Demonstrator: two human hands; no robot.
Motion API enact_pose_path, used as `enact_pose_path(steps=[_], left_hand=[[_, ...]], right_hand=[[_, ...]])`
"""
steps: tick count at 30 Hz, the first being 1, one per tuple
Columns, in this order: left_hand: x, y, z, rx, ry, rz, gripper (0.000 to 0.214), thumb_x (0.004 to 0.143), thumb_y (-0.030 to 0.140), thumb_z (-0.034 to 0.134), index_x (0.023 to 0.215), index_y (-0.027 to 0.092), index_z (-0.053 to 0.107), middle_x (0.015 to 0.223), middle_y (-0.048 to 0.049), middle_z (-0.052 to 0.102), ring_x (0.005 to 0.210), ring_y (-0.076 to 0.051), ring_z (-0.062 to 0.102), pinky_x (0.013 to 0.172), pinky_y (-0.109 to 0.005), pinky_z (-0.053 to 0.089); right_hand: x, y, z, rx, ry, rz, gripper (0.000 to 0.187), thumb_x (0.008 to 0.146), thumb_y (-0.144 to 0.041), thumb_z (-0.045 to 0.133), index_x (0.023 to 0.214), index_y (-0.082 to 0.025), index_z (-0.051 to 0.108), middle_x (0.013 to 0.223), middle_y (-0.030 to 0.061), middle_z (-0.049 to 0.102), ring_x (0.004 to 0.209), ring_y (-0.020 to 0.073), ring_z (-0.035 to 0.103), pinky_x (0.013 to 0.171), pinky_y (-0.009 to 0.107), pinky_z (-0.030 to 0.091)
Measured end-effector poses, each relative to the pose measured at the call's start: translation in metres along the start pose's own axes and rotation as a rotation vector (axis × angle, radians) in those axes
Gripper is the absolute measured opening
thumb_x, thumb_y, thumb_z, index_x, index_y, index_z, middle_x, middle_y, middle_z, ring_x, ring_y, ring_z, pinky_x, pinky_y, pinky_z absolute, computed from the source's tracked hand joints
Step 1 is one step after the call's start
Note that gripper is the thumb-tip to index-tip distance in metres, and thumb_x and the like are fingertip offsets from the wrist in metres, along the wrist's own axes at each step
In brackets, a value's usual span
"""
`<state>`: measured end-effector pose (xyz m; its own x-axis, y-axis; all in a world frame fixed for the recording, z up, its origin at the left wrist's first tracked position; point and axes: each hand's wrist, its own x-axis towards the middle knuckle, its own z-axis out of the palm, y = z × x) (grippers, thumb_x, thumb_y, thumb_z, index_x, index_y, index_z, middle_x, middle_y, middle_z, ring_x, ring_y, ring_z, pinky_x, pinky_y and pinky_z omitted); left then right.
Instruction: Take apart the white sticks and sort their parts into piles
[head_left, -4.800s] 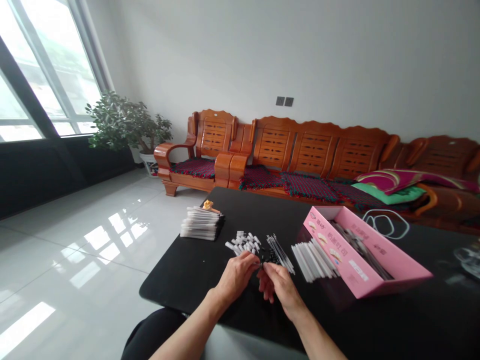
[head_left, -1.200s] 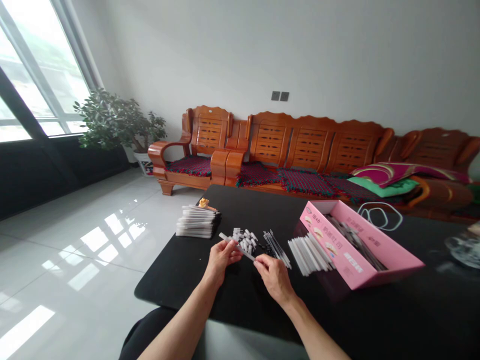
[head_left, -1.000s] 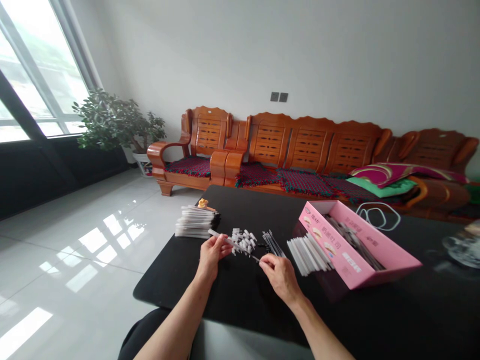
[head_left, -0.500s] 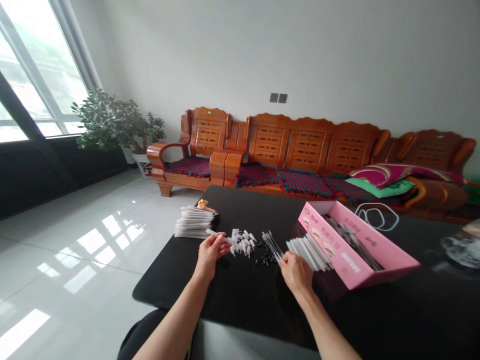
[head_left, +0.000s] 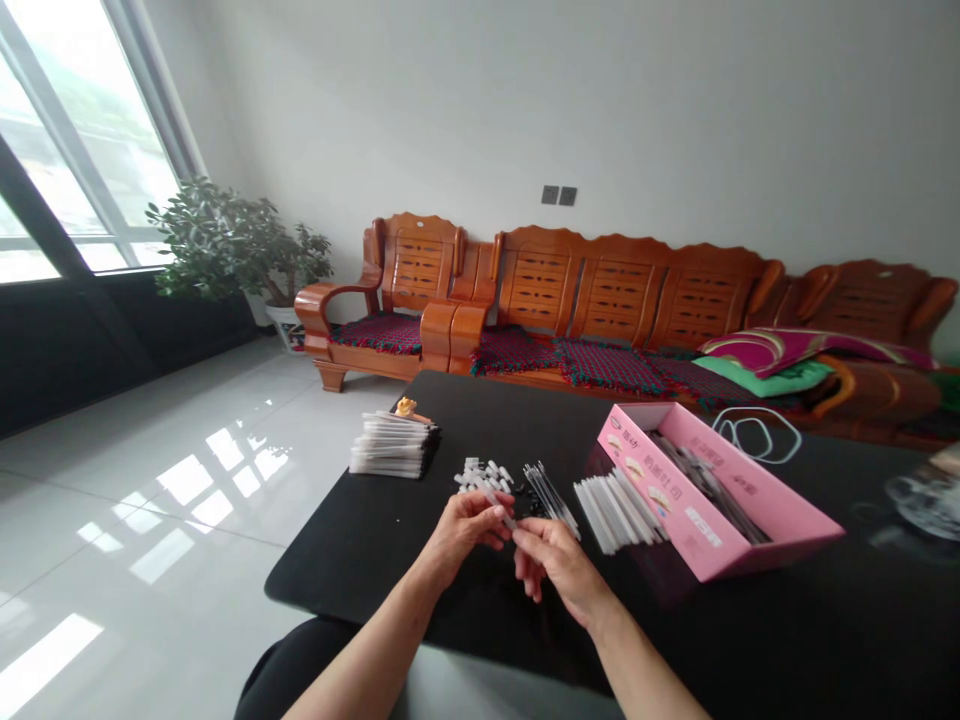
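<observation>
A black table (head_left: 352, 560) carries the pink box (head_left: 675, 515) on its right, a stack of black-ended white pens (head_left: 390, 447) at the left edge, and a row of loose white barrels (head_left: 615, 510) beside the box. Between them, low at the front, the right hand (head_left: 559, 560) and left hand (head_left: 465, 525) meet—wrists apart, forearms angling inward, fingertips almost touching. Both grip one white pen barrel (head_left: 490, 494): the left pinches its length, the right closes on its near end, though whether it also holds a refill is hidden. This seems a fitting step at that end, calling for steady alignment. Just beyond lie thin refills (head_left: 551, 500), white caps (head_left: 480, 475) and—smallest—black plugs (head_left: 534, 503).
</observation>
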<state>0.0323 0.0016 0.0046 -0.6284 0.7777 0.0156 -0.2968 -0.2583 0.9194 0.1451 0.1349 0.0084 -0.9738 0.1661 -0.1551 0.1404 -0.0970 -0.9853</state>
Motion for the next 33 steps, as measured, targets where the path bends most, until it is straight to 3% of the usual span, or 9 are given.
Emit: enact_pose_path(steps=[4, 9, 15, 18, 21, 24, 28, 31, 33], left_hand=[[0.002, 0.009, -0.01, -0.063, 0.107, 0.037, 0.043, 0.074, 0.042, 0.07, 0.102, 0.01, 0.068, 0.082, -0.0088, 0.066, 0.061, -0.011, 0.059, 0.056, -0.021, 0.048], [0.001, 0.011, -0.011, -0.041, 0.052, 0.041, 0.035, 0.075, 0.039, 0.07, 0.09, 0.008, 0.07, 0.069, -0.0062, 0.064, 0.057, -0.01, 0.056, 0.055, -0.022, 0.046], [-0.002, 0.011, -0.002, 0.001, 0.099, 0.049, 0.033, 0.071, 0.039, 0.072, 0.084, 0.008, 0.072, 0.065, -0.0056, 0.065, 0.055, -0.011, 0.056, 0.053, -0.021, 0.045], [0.0, 0.011, -0.002, -0.002, 0.169, 0.049, 0.032, 0.069, 0.039, 0.074, 0.081, 0.008, 0.073, 0.062, -0.0049, 0.065, 0.054, -0.011, 0.057, 0.054, -0.021, 0.045], [0.003, 0.011, -0.009, -0.04, 0.221, 0.039, 0.032, 0.069, 0.038, 0.074, 0.08, 0.007, 0.072, 0.061, -0.0051, 0.065, 0.053, -0.01, 0.056, 0.053, -0.02, 0.045], [0.008, 0.017, -0.026, -0.124, 0.365, 0.116, 0.031, 0.068, 0.037, 0.075, 0.077, 0.008, 0.07, 0.063, -0.0041, 0.065, 0.051, -0.007, 0.054, 0.052, -0.018, 0.045], [0.011, 0.024, -0.045, -0.103, 0.437, 0.16, 0.034, 0.068, 0.036, 0.075, 0.087, 0.008, 0.069, 0.072, -0.0062, 0.068, 0.057, -0.009, 0.059, 0.057, -0.02, 0.05], [0.013, 0.019, -0.049, 0.089, 0.418, 0.136, 0.042, 0.071, 0.039, 0.07, 0.1, 0.009, 0.066, 0.068, -0.0048, 0.067, 0.054, -0.012, 0.06, 0.051, -0.022, 0.05], [0.015, 0.011, -0.051, 0.286, 0.451, 0.112, 0.038, 0.072, 0.04, 0.067, 0.097, 0.012, 0.065, 0.061, -0.0025, 0.065, 0.048, -0.012, 0.059, 0.044, -0.021, 0.046]], right_hand=[[-0.002, -0.003, 0.0, 0.159, -0.081, 0.076, 0.037, 0.079, -0.045, 0.06, 0.089, -0.01, 0.062, 0.054, -0.0013, 0.059, 0.034, 0.0063, 0.046, 0.031, 0.016, 0.033], [-0.002, 0.0, 0.006, 0.269, -0.147, 0.088, 0.044, 0.084, -0.051, 0.052, 0.097, -0.009, 0.06, 0.058, 0.0034, 0.064, 0.031, 0.0062, 0.044, 0.029, 0.016, 0.027], [-0.002, -0.001, 0.013, 0.318, -0.121, 0.114, 0.035, 0.085, -0.048, 0.053, 0.091, -0.014, 0.06, 0.041, -0.0121, 0.033, 0.03, 0.0021, 0.014, 0.029, 0.017, 0.013], [0.001, -0.008, 0.016, 0.09, -0.013, 0.02, 0.036, 0.087, -0.05, 0.047, 0.085, -0.016, 0.059, 0.043, -0.0117, 0.028, 0.033, 0.0033, 0.014, 0.034, 0.018, 0.014], [0.001, -0.01, 0.018, -0.387, 0.148, -0.236, 0.037, 0.091, -0.046, 0.042, 0.075, -0.017, 0.059, 0.047, -0.0063, 0.039, 0.041, 0.0065, 0.033, 0.044, 0.021, 0.024], [-0.003, -0.003, 0.014, -0.869, 0.324, -0.409, 0.034, 0.093, -0.037, 0.039, 0.074, -0.019, 0.059, 0.057, -0.0002, 0.054, 0.054, 0.0117, 0.05, 0.056, 0.025, 0.03], [-0.005, 0.008, 0.004, -1.069, 0.453, -0.378, 0.032, 0.094, -0.034, 0.035, 0.087, -0.022, 0.064, 0.068, 0.0035, 0.066, 0.064, 0.0166, 0.061, 0.06, 0.025, 0.035], [0.002, 0.008, -0.009, -1.092, 0.52, -0.309, 0.034, 0.094, -0.033, 0.033, 0.096, -0.021, 0.066, 0.073, 0.005, 0.069, 0.072, 0.0184, 0.064, 0.064, 0.025, 0.038], [0.008, 0.007, -0.024, -1.152, 0.591, -0.242, 0.033, 0.092, -0.029, 0.035, 0.096, -0.02, 0.066, 0.076, 0.0057, 0.07, 0.074, 0.0188, 0.065, 0.065, 0.025, 0.039]])
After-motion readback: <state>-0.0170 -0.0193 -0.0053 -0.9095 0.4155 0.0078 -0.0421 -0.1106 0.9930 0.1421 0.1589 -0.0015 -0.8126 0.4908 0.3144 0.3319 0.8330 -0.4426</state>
